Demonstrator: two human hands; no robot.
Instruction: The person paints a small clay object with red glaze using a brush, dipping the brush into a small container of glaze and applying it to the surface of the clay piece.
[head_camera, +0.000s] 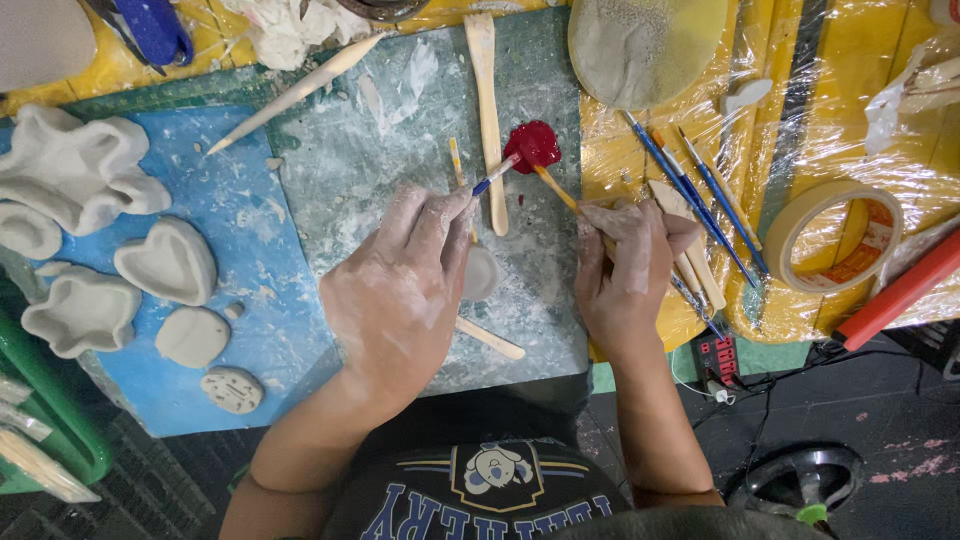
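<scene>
Two paintbrushes meet at a blob of red paint (534, 143) lying on the grey mat (400, 140), just past twelve o'clock from the hands. The left hand (397, 285), dusted with dried clay, is curled closed around a thin brush (493, 176) with a blue band near its tip; the right hand (628, 270) is likewise closed, pinching an orange-handled brush (556, 189) low on its shaft. Both tips sit in or at the edge of the red. I judge these brushes light and stiff but slim — easy to roll between clay-slick fingers, so a pinch near the metal collar gives the most control. The paint looks wet and will smear at a touch.

Under the left hand, partly hidden, lies a small grey clay disc (481, 273), and a wooden stick (491, 340) pokes out at five o'clock from it. A long wooden modelling tool (487, 110) lies upright on the mat beside the paint. At nine o'clock, on the blue sheet (250, 220), sit unfired clay pieces — a heart-shaped dish (168, 260) among them; they look soft-edged and fragile. At three o'clock from the right hand, spare brushes (700, 190) and a roll of masking tape (830, 235) rest on the yellow, plastic-wrapped bench (800, 100).
</scene>
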